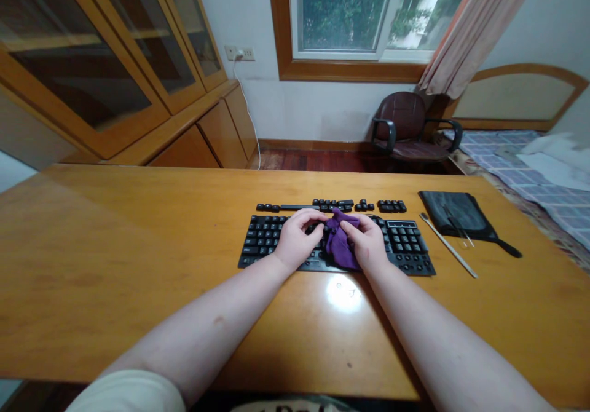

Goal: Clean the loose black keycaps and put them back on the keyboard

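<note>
A black keyboard (405, 243) lies on the wooden desk (138, 246). A row of loose black keycaps (332, 205) sits just behind it. My right hand (369, 243) is closed on a purple cloth (340, 246) that rests on the middle of the keyboard. My left hand (295, 237) sits on the keys beside it, fingers curled toward the cloth's top edge; whether they pinch the cloth or a key is not clear.
A black pouch (454, 214) lies at the desk's right, with a black-handled tool (507, 249) and a thin pale stick (449, 246) beside it. Behind the desk stand a dark red armchair (405, 126), glass-door cabinets (115, 61), a window and a bed (530, 160).
</note>
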The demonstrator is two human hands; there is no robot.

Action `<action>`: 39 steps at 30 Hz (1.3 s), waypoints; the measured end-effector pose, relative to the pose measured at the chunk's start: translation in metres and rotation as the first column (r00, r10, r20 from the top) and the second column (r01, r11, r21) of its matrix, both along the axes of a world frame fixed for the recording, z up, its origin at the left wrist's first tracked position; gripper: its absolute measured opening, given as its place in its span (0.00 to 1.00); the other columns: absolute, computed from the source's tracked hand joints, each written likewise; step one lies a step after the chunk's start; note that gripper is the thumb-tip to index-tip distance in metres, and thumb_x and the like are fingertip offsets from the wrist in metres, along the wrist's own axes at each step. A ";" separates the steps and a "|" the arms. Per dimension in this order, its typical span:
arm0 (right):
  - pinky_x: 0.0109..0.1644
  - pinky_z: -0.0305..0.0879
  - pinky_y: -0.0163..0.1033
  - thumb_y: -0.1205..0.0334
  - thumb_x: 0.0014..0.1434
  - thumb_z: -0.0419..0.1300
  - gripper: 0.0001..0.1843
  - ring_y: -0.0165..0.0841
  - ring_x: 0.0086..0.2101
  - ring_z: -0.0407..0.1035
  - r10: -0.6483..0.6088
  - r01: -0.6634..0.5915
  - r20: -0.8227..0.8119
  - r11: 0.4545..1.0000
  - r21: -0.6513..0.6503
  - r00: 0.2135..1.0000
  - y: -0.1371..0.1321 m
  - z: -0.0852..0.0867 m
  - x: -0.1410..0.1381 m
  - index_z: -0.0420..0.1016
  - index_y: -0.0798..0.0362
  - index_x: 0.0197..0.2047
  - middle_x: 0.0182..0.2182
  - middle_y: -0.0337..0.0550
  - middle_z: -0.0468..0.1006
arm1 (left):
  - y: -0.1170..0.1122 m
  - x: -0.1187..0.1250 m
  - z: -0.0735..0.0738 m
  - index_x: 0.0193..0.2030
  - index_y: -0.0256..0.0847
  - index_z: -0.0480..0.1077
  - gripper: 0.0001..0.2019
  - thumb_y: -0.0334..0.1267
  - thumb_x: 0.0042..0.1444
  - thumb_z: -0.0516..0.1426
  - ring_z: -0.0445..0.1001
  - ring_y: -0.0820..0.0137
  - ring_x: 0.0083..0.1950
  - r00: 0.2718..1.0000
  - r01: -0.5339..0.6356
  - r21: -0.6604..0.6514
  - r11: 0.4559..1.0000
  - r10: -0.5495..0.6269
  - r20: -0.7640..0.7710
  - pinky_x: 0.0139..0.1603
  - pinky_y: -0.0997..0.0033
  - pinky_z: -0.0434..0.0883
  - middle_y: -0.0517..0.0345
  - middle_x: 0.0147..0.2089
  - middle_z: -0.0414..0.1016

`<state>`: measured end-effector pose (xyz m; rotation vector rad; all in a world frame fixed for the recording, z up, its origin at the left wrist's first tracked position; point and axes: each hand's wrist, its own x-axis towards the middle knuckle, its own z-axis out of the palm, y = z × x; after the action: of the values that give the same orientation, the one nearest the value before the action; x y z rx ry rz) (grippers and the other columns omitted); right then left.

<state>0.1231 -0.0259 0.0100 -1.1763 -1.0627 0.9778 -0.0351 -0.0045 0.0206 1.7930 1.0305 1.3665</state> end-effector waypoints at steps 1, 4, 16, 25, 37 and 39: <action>0.37 0.68 0.41 0.55 0.47 0.65 0.12 0.34 0.29 0.72 -0.030 0.030 0.009 0.999 0.015 1.000 -0.001 0.001 0.000 0.75 0.53 0.33 0.28 0.41 0.79 | 0.001 -0.002 0.003 0.32 0.39 0.74 0.05 0.29 0.49 0.57 0.75 0.68 0.42 1.000 -0.020 -0.020 1.000 0.020 -0.011 0.45 0.66 0.74 0.53 0.38 0.74; 0.39 0.69 0.42 0.54 0.49 0.63 0.11 0.35 0.31 0.73 -0.127 0.122 0.048 0.988 0.091 0.991 -0.004 0.003 0.001 0.75 0.53 0.33 0.29 0.42 0.80 | 0.002 -0.015 0.021 0.32 0.41 0.75 0.03 0.34 0.49 0.60 0.74 0.67 0.42 0.982 -0.030 -0.003 1.000 0.029 -0.188 0.43 0.66 0.74 0.53 0.38 0.74; 0.39 0.68 0.42 0.55 0.49 0.64 0.11 0.36 0.32 0.72 -0.224 0.209 0.104 0.968 0.136 0.969 -0.004 0.004 0.003 0.75 0.54 0.33 0.29 0.43 0.79 | -0.030 -0.061 0.001 0.41 0.48 0.74 0.08 0.37 0.52 0.59 0.73 0.63 0.48 0.734 0.112 0.056 0.992 -0.045 -0.678 0.61 0.49 0.58 0.59 0.40 0.79; 0.38 0.68 0.42 0.56 0.49 0.63 0.11 0.35 0.31 0.72 -0.223 0.207 0.118 0.969 0.135 0.968 -0.004 0.005 0.003 0.75 0.54 0.33 0.29 0.43 0.78 | -0.031 -0.057 -0.004 0.37 0.48 0.74 0.06 0.38 0.50 0.61 0.73 0.63 0.47 0.720 0.077 0.071 0.995 -0.006 -0.693 0.62 0.46 0.56 0.60 0.36 0.79; 0.38 0.69 0.41 0.59 0.49 0.64 0.08 0.35 0.31 0.73 -0.211 0.195 0.085 0.967 0.165 0.974 -0.002 0.003 0.002 0.75 0.54 0.32 0.28 0.42 0.80 | -0.033 -0.057 0.000 0.35 0.46 0.75 0.04 0.39 0.55 0.58 0.73 0.68 0.43 0.669 0.144 0.121 0.982 -0.006 -0.743 0.63 0.51 0.53 0.62 0.37 0.79; 0.39 0.69 0.41 0.59 0.49 0.63 0.08 0.35 0.31 0.73 -0.203 0.187 0.084 0.968 0.168 0.976 -0.003 0.005 0.002 0.76 0.54 0.32 0.29 0.42 0.80 | -0.034 -0.058 0.002 0.35 0.46 0.75 0.05 0.39 0.55 0.58 0.73 0.68 0.42 0.658 0.143 0.131 0.981 0.005 -0.753 0.64 0.50 0.52 0.62 0.37 0.79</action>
<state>0.1249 -0.0285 0.0150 -1.1824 -1.0615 0.6733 -0.0927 -0.0380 0.0221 2.6103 1.2401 0.6344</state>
